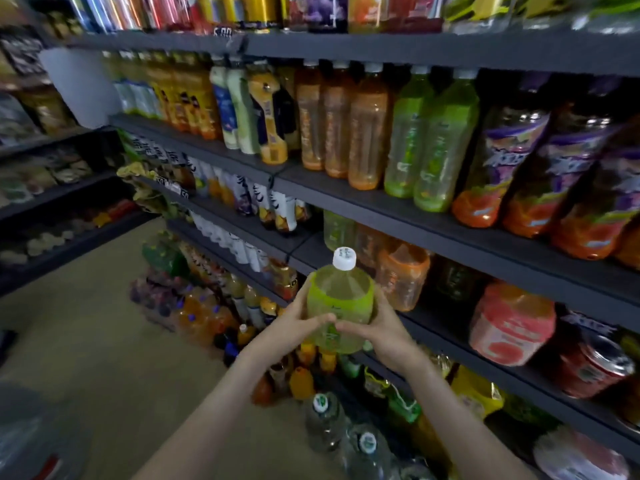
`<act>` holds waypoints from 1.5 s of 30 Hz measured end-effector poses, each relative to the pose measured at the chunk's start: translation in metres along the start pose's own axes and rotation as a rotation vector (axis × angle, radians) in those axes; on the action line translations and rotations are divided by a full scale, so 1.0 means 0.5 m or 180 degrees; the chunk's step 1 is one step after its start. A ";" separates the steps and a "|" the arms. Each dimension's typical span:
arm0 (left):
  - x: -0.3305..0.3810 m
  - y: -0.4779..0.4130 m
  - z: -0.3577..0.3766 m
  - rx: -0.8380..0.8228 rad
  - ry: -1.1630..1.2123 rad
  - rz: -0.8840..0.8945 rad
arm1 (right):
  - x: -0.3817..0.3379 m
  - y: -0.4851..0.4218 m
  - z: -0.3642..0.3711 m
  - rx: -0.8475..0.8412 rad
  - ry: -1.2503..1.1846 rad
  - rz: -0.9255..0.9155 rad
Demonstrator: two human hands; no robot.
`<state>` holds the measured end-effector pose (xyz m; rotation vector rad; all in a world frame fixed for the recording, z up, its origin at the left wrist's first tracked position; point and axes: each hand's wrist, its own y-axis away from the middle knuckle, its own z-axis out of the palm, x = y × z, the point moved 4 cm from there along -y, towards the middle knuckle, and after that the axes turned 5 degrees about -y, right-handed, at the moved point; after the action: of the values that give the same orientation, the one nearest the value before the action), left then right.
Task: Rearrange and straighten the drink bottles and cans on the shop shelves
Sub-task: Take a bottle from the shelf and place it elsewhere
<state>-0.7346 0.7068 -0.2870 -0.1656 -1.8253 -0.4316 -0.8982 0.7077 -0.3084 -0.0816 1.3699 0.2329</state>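
Both hands hold one clear plastic bottle of pale yellow-green drink with a green label (341, 296), upright, white screw cap (344, 258) on top. The left hand (294, 329) and right hand (382, 332) grip opposite sides, fingers (320, 320) curled round the label. The bottle is in front of the dark grey shelves (346, 206), clear of them. Above stand orange drink bottles (369, 133), two green-labelled bottles (440, 143) and purple-labelled bottles (512, 157) in rows. The picture is blurred towards the edges.

One held bottle (341, 299), two hands (294, 327) (384, 332)
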 end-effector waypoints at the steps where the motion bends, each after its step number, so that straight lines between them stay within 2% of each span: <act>1: -0.003 -0.029 -0.022 0.0014 -0.0002 -0.0003 | 0.001 -0.037 0.010 0.0083 0.0014 -0.0021; 8: -0.058 -0.200 -0.171 -0.0281 -0.0374 -0.0124 | 0.048 -0.221 0.054 0.0460 0.0100 0.0142; 12: -0.078 -0.294 -0.222 -0.0682 -0.0794 0.0091 | 0.085 -0.294 0.075 0.0919 0.0033 0.0042; 15: -0.096 -0.363 -0.243 -0.0748 -0.1064 0.0252 | 0.093 -0.336 0.076 0.1248 0.0084 -0.0112; 21: -0.099 -0.452 -0.252 -0.0809 -0.0909 0.0320 | 0.094 -0.400 0.064 0.1932 0.0293 -0.0015; 26: -0.084 -0.501 -0.245 -0.0791 -0.0953 0.0347 | 0.077 -0.433 0.044 0.2390 0.0828 0.0234; 32: -0.078 -0.508 -0.248 -0.0963 -0.1158 0.0185 | 0.074 -0.434 0.050 0.2486 0.1165 0.0536; 37: -0.057 -0.488 -0.252 -0.0637 -0.1607 0.0260 | 0.053 -0.429 0.066 0.2721 0.1811 0.0521; 42: -0.044 -0.453 -0.251 -0.0327 -0.1616 0.0338 | 0.038 -0.416 0.091 0.2736 0.1938 0.0397; 45: -0.041 -0.438 -0.253 -0.0377 -0.1660 0.0418 | 0.028 -0.404 0.104 0.2696 0.1993 0.0352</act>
<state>-0.6871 0.4601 -0.3216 -0.5162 -2.2815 -0.4296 -0.8030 0.5226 -0.3272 0.6791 1.9953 -0.3241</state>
